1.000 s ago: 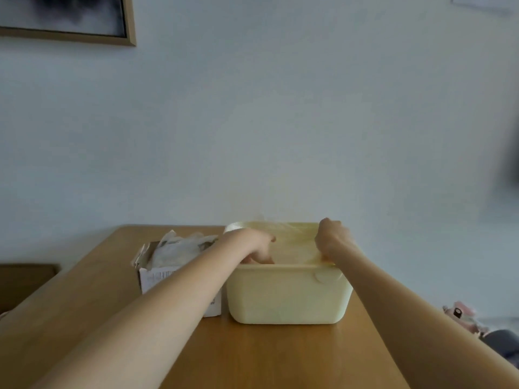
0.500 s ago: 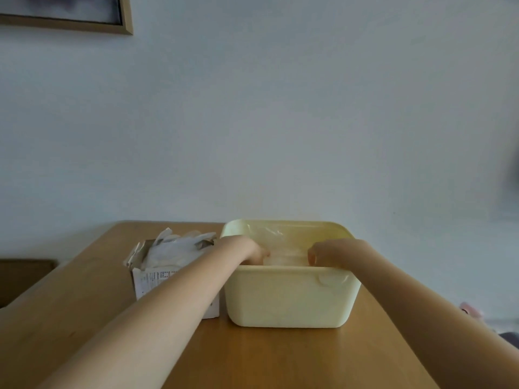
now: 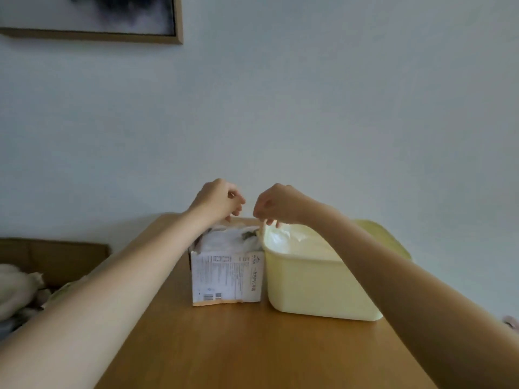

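Observation:
A white printed cardboard box (image 3: 227,276) stuffed with crumpled clear plastic (image 3: 229,237) stands on the wooden table (image 3: 238,346). Touching its right side is a pale yellow plastic bin (image 3: 314,287) with a clear plastic film (image 3: 283,237) inside. My left hand (image 3: 219,200) hovers just above the box's back edge, fingers and thumb curled together. My right hand (image 3: 278,204) hangs beside it over the seam between box and bin, fingertips pointing down near the bin's left rim. I see nothing held in either hand.
The table runs to a pale wall with a framed picture (image 3: 112,32) at top left. Low brown furniture (image 3: 56,254) and a pale cloth bundle (image 3: 16,287) lie left of the table. A small pink object (image 3: 512,321) shows at the right edge.
Both hands have come up out of the yellow bin and moved left, now side by side above the box. The view has swung left, so the bin sits further right.

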`<state>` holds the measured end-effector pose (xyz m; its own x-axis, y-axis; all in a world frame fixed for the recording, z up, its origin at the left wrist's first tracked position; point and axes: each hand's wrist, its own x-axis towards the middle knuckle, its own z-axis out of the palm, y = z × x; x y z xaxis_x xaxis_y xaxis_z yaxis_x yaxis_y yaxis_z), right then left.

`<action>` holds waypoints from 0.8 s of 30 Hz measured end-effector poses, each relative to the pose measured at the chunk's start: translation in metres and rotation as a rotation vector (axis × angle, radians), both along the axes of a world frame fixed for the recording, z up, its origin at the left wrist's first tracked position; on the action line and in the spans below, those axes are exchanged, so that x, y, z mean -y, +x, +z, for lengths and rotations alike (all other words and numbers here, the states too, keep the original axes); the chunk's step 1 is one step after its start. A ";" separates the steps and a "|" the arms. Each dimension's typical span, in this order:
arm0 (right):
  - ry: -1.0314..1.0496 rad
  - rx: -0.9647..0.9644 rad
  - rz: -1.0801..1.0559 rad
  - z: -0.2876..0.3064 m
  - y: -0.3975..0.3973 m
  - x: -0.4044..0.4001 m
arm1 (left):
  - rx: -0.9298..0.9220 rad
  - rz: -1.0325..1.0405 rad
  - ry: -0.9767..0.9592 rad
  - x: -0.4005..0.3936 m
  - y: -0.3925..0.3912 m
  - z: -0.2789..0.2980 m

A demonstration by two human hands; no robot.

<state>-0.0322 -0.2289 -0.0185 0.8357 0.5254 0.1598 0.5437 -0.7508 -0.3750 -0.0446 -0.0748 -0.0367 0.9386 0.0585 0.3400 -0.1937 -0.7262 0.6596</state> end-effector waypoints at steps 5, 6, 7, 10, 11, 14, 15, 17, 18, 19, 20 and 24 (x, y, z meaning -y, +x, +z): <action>-0.221 0.045 0.007 -0.018 -0.008 -0.049 | -0.222 -0.069 0.129 -0.044 -0.010 -0.012; -0.230 0.035 0.020 -0.022 -0.007 -0.052 | -0.238 -0.113 0.097 -0.048 -0.013 -0.013; -0.243 0.034 0.039 -0.026 -0.006 -0.056 | -0.252 -0.152 0.063 -0.050 -0.016 -0.014; -0.150 0.078 0.039 -0.031 -0.002 -0.058 | -0.294 -0.224 0.054 -0.051 -0.017 -0.016; -0.075 0.099 0.021 -0.029 -0.001 -0.058 | -0.287 -0.222 0.073 -0.052 -0.016 -0.016; 0.066 0.182 -0.006 -0.022 -0.001 -0.058 | -0.219 -0.137 0.097 -0.054 -0.010 -0.019; 0.077 0.193 0.009 -0.021 -0.003 -0.058 | -0.207 -0.113 0.101 -0.054 -0.009 -0.020; 0.057 0.202 0.034 -0.020 -0.006 -0.057 | -0.195 -0.092 0.132 -0.054 -0.009 -0.021; 0.046 0.216 0.028 -0.021 -0.006 -0.056 | -0.183 -0.084 0.154 -0.054 -0.010 -0.022; 0.050 0.229 0.011 -0.022 -0.005 -0.055 | -0.170 -0.076 0.170 -0.055 -0.011 -0.021; 0.066 0.229 -0.008 -0.023 -0.003 -0.054 | -0.164 -0.075 0.176 -0.056 -0.012 -0.021; 0.114 0.188 -0.050 -0.028 0.005 -0.051 | -0.268 -0.148 0.204 -0.058 -0.013 -0.021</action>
